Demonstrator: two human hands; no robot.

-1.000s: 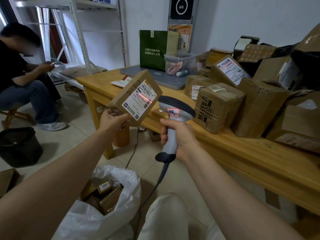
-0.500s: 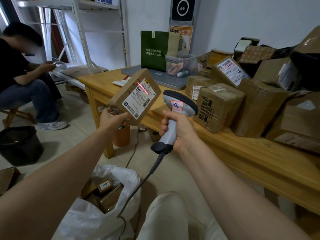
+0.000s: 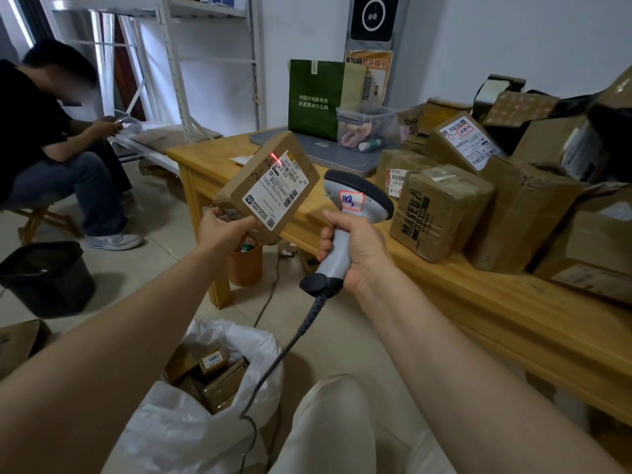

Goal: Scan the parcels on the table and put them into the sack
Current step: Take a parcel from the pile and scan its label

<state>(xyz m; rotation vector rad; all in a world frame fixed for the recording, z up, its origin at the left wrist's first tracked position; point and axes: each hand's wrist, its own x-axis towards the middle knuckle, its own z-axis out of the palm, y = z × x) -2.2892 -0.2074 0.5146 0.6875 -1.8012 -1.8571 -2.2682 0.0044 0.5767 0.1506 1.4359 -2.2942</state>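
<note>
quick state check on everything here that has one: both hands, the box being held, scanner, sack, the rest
left hand, grips the held parcel's lower corner
right hand, grips the scanner handle
held parcel, raised, tilted, label facing the scanner
scanner, on, red beam at the label's top edge
sack, open on the floor, boxes inside
piled parcels, taped shut, on the table
black bin, upright, no lid

A flat brown labelled parcel [image 3: 270, 186] is held tilted above the open white sack [image 3: 191, 415] of boxes.
</note>
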